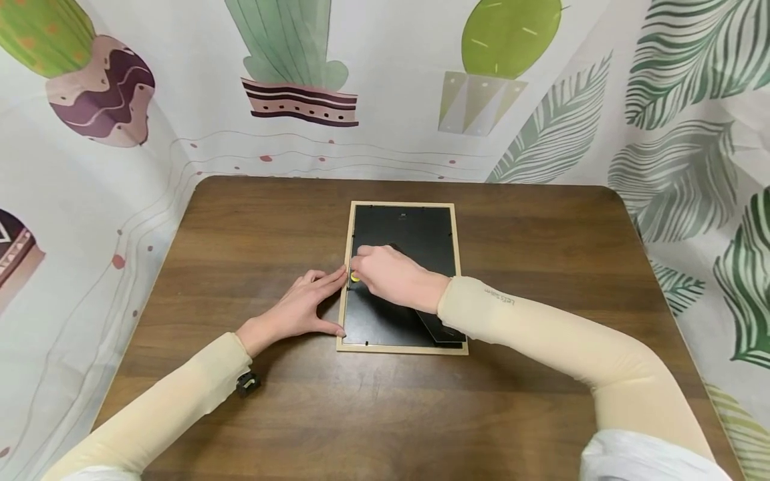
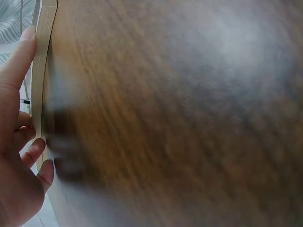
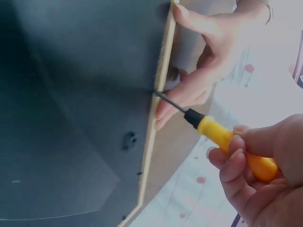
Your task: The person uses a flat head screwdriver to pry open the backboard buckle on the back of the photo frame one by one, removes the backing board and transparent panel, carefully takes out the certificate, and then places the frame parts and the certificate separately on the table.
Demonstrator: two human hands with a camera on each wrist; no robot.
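Tabletop (image 1: 529,234) bears a frame (image 1: 379,310), hands (image 1: 295,307) (image 1: 394,275) over and beside it: right gripping a screwdriver (image 3: 217,132), left outstretched.

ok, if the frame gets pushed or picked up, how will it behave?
The frame lies flat, so a push would probably slide it rather than tip it. Its straight rim and flat back suggest it's fairly stiff. The stand angled across its back might swing if lifted.
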